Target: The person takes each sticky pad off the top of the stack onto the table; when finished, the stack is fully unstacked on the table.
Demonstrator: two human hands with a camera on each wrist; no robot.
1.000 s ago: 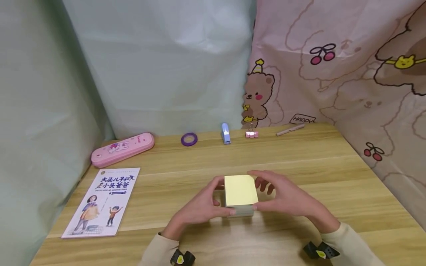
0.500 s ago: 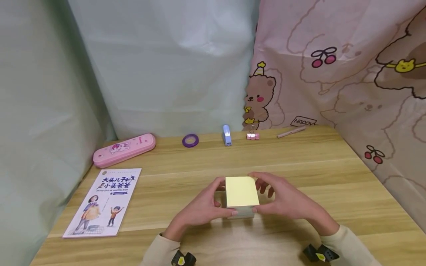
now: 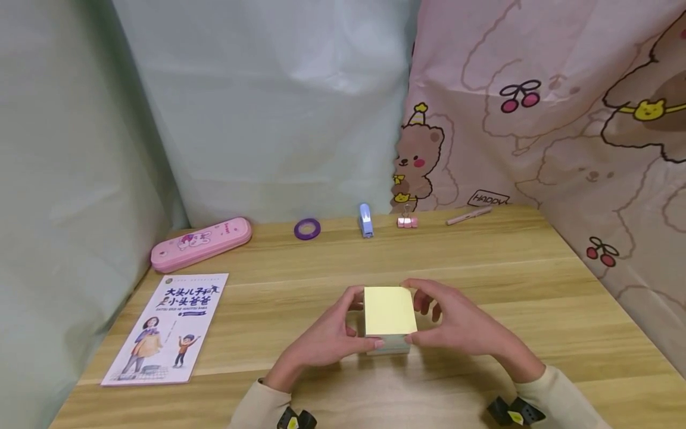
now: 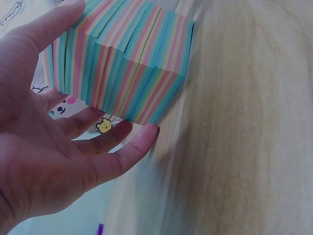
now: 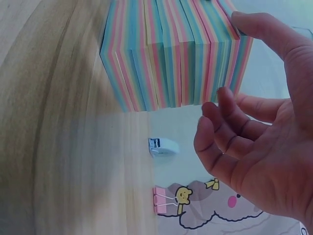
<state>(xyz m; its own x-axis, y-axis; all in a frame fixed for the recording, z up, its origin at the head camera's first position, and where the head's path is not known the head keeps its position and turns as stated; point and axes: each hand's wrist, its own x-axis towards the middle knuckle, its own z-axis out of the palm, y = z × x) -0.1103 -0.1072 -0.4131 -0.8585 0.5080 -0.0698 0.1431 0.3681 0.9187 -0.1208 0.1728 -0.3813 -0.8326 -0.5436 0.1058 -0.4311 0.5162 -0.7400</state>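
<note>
My left hand [image 3: 328, 333] and right hand [image 3: 457, 317] pinch stack [image 3: 390, 311] front to back, one at each side. Stack looks set on table [image 3: 289, 268], right before me. Sides bit uneven; best press softly, both hands same, no tipping.

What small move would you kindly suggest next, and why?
Probably a gentle inward press of the left hand and right hand to square the striped note stack: both hands flank it, and the wrist views show its layers jutting unevenly.
</note>
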